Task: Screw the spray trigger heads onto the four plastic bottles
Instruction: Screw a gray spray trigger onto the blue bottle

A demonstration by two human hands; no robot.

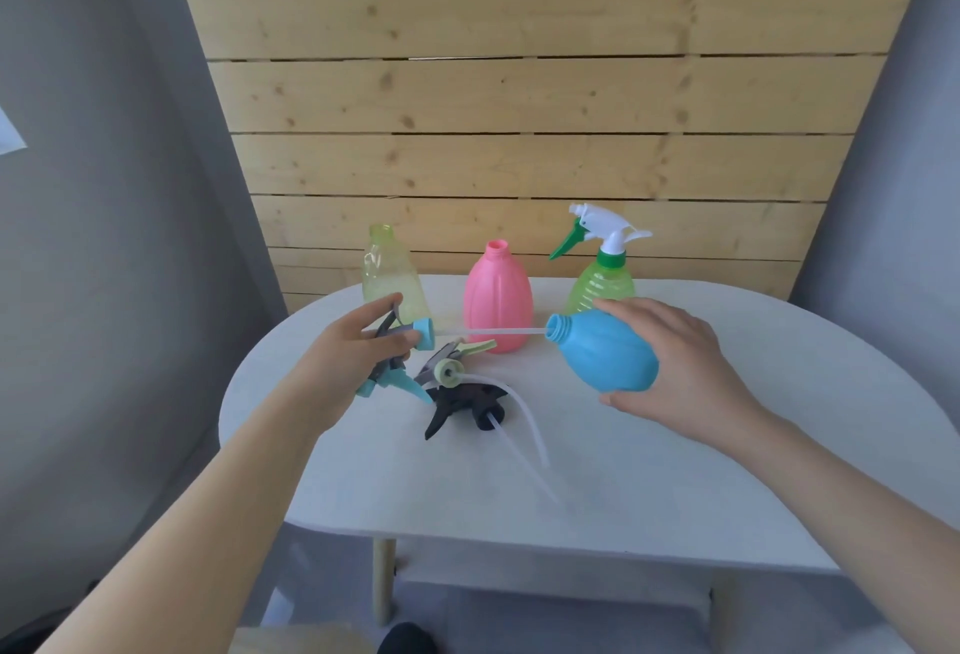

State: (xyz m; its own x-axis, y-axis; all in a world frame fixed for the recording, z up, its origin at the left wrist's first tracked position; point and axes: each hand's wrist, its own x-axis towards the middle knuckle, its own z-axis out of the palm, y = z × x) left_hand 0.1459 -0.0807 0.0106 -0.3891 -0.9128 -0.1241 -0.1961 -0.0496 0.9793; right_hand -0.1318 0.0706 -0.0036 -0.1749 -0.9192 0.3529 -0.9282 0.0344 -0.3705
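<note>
Left hand (358, 347) grips the blue trigger head (402, 341); right hand (670, 362) wraps the blue bottle (602, 352), held tilted above the table (675, 471), neck pointing left. Dip tube (493, 331) tip sits right at the bottle mouth. Step in hand looks like tube insertion, bottle two of four. Next: feed tube in, seat collar square on threads, twist. Green bottle (602, 284), far right, already capped. Pink bottle (498, 300) and yellow bottle (392, 274) stand open at the far side. Yellow-green head (452, 360) and black head (462, 406) lie loose mid-table.
</note>
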